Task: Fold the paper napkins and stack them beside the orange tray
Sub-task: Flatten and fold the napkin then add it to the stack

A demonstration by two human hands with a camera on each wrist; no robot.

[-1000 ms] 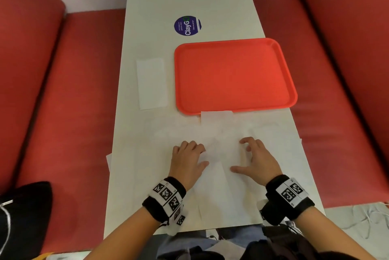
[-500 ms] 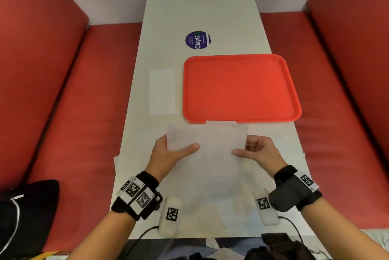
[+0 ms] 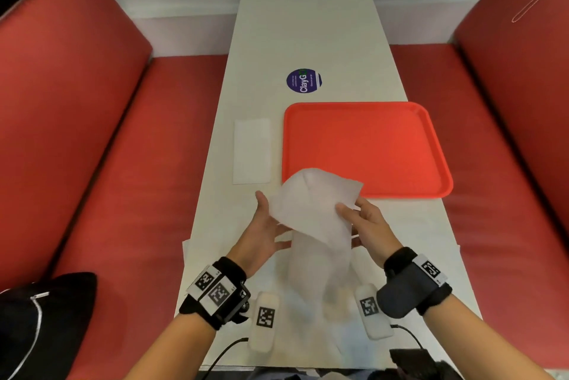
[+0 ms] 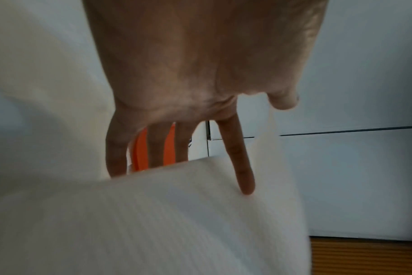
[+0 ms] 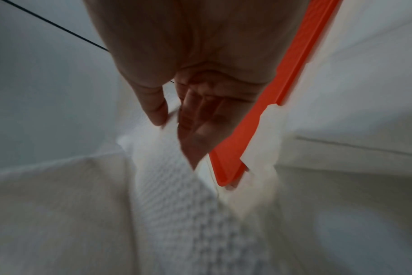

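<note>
Head view: red bench seats flank a long white desk, where the orange tray lies toward the right side. Just left of the tray rests a folded paper napkin, apart from its rim. Nearer the person, a loose napkin is lifted off the desk between both hands, its top curling over the tray's near edge. Right hand pinches the napkin's right side between thumb and fingers. Left hand is spread, fingers straight, against the napkin's left side. More unfolded napkins lie flat beneath.
</note>
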